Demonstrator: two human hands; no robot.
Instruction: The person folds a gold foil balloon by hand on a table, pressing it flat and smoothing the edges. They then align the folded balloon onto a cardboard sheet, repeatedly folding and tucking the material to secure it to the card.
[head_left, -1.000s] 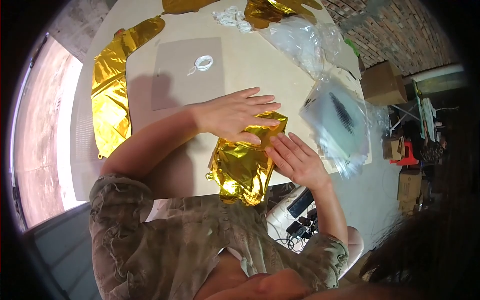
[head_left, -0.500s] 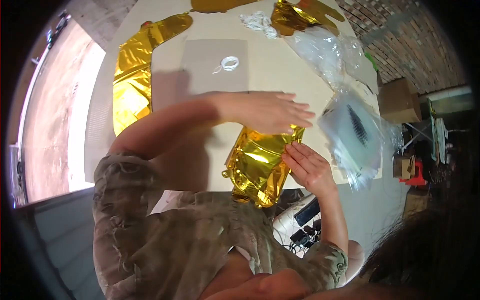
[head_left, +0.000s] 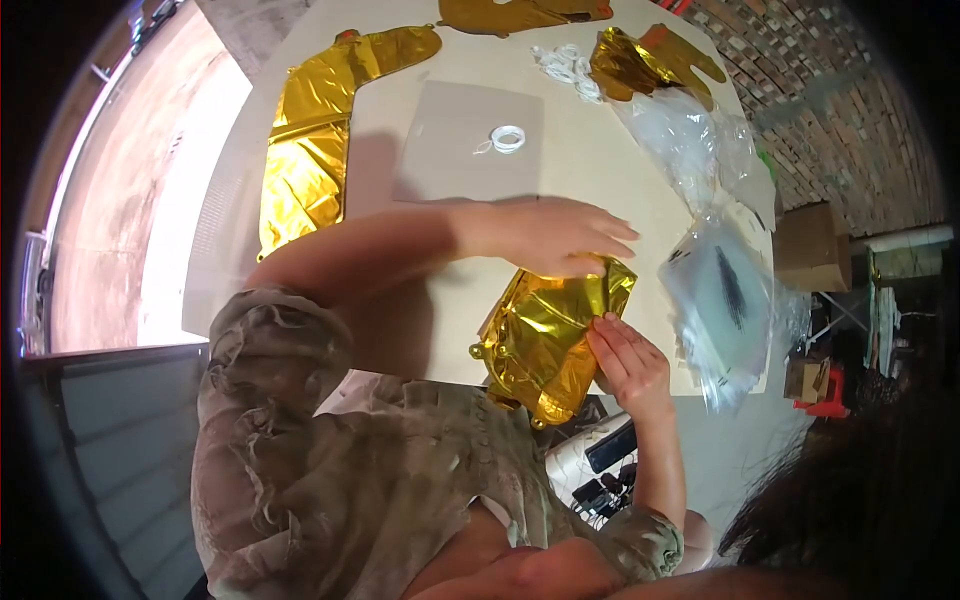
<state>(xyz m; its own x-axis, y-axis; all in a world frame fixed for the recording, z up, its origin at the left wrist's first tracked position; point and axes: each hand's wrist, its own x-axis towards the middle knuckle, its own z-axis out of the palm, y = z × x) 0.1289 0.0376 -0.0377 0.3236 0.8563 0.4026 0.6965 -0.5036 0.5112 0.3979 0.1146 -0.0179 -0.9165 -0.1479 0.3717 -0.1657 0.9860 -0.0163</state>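
A folded piece of shiny golden foil (head_left: pixel 545 345) lies at the table's near edge, its lower end hanging over it. My left hand (head_left: pixel 560 238) reaches across from the left, palm down with fingers stretched out, over the foil's upper edge; its thumb side is hidden. At the foil's right edge, my right hand (head_left: pixel 630 365) pinches the material between thumb and fingers. Farther up, a small coil of white string (head_left: pixel 507 139) rests on a translucent sheet (head_left: pixel 450 145).
Another long golden foil piece (head_left: pixel 310 150) lies on the left of the table (head_left: pixel 620 180). At the far side are a foil shape (head_left: pixel 520 12), white strings (head_left: pixel 568 70) and crumpled foil (head_left: pixel 640 65). Clear plastic bags (head_left: pixel 720 300) lie at the right; a cardboard box (head_left: pixel 812 248) stands beyond.
The whole view has shifted, with table items now farther right. More of the foil's upper right corner shows beside my left hand. My right hand still pinches its edge.
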